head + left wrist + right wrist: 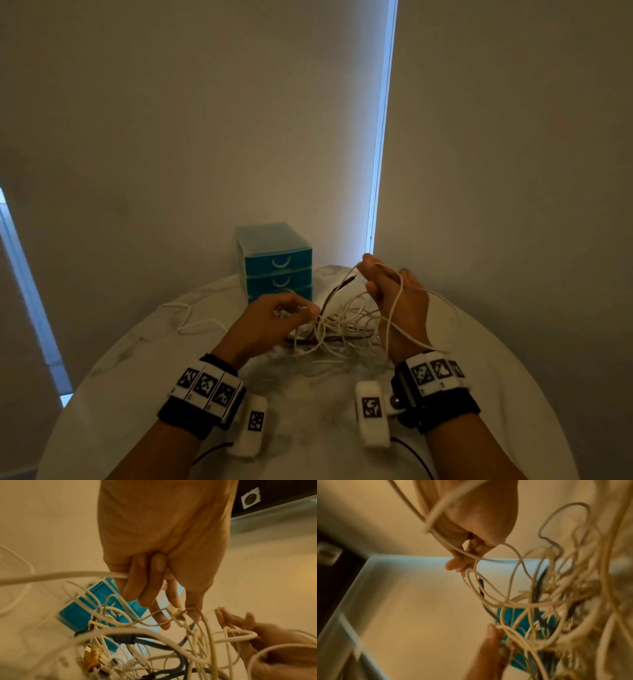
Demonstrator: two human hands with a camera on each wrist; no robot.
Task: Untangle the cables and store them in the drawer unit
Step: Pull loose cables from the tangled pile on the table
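Note:
A tangle of white and dark cables (337,329) lies mid-table in front of a blue drawer unit (274,262), whose drawers look closed. My left hand (291,313) grips white cable strands at the tangle's left edge; in the left wrist view its curled fingers (145,588) hold a thick white cable (51,576) and a connector (175,611). My right hand (373,277) is raised above the tangle, pinching a white cable (397,301) that loops over its back and wrist. The right wrist view shows the pinch (467,559) with loops (530,601) hanging below.
The round white table (137,394) stands against a pale wall. One loose white cable (186,320) trails off to the left of the tangle. A bright window strip (380,137) runs up the wall behind the drawer unit. Black leads run from the wrist cameras at the near edge.

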